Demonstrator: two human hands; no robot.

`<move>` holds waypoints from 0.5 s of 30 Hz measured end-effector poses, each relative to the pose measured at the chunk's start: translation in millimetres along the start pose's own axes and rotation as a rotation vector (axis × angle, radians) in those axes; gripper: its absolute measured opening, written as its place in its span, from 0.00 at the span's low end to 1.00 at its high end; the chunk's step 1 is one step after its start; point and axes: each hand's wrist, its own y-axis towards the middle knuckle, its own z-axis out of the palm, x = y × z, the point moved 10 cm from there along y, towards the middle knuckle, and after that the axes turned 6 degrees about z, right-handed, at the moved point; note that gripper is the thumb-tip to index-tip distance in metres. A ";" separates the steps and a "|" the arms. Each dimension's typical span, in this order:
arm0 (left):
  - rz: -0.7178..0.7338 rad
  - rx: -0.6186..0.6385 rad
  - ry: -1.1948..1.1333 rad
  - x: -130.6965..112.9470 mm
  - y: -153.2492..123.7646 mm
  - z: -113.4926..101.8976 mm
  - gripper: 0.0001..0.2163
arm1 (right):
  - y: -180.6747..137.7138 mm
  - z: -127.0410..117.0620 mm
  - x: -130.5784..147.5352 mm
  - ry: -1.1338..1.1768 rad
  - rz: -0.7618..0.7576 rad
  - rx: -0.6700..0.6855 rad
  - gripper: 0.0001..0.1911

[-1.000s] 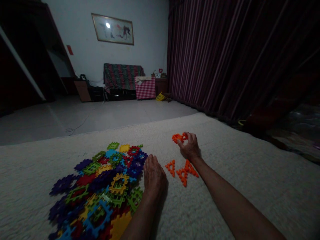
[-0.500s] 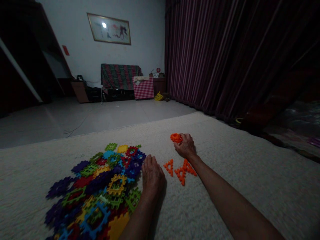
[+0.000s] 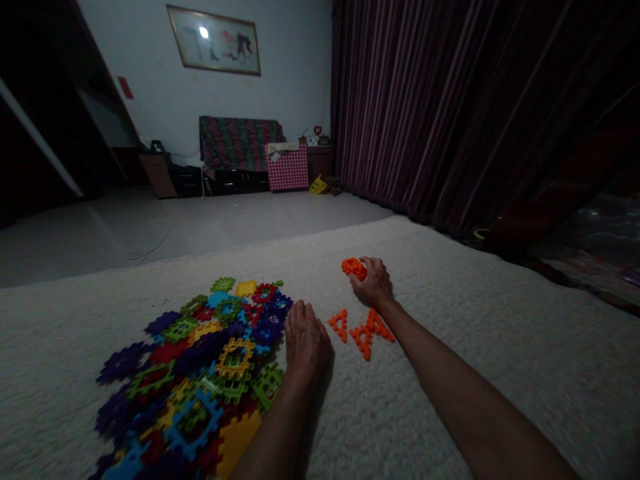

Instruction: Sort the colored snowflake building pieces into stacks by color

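Observation:
My right hand (image 3: 373,283) is closed around a small stack of orange toothed plastic building pieces (image 3: 353,267) at the far side of the cream blanket. Nearer to me lie a few orange triangular pieces: one triangle (image 3: 339,325) stands apart on the left, while others (image 3: 365,337) lie close together by my right forearm. My left hand (image 3: 306,340) rests back upward on the blanket, against the right edge of a pile of coloured interlocking pieces (image 3: 235,358). Its fingers point forward and appear to hold nothing; their undersides are hidden.
The cream blanket (image 3: 450,333) spreads under everything and ends at a tiled floor (image 3: 240,220) beyond. A dark purple curtain (image 3: 390,100) hangs at the right. Low furniture, a checked cloth (image 3: 287,168) and a yellow bag (image 3: 317,185) are by the far wall.
The whole view has shifted slightly as the head tilted down. My right hand keeps its hold on the orange stack, and my left hand stays by the pile.

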 end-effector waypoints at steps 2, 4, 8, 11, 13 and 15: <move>0.004 0.002 -0.003 -0.2 -0.1 -0.3 0.19 | 0.9 3.7 -1.3 -0.007 0.000 0.021 0.28; 0.003 0.002 -0.005 -0.6 -0.4 -1.2 0.18 | 1.4 5.9 -3.1 -0.016 0.010 0.028 0.33; -0.005 0.002 -0.004 -1.4 -0.8 -2.7 0.19 | 1.3 8.1 -6.3 -0.011 0.040 0.032 0.37; -0.002 0.000 -0.011 -1.8 -0.2 -3.2 0.18 | 1.5 8.8 -7.3 0.005 0.043 0.035 0.36; 0.001 0.010 -0.016 -1.8 0.4 -2.8 0.18 | 1.9 5.7 -7.4 0.030 0.037 0.017 0.35; -0.001 0.018 -0.020 -1.5 1.0 -3.2 0.17 | 1.8 -2.2 -4.8 0.081 0.008 -0.034 0.32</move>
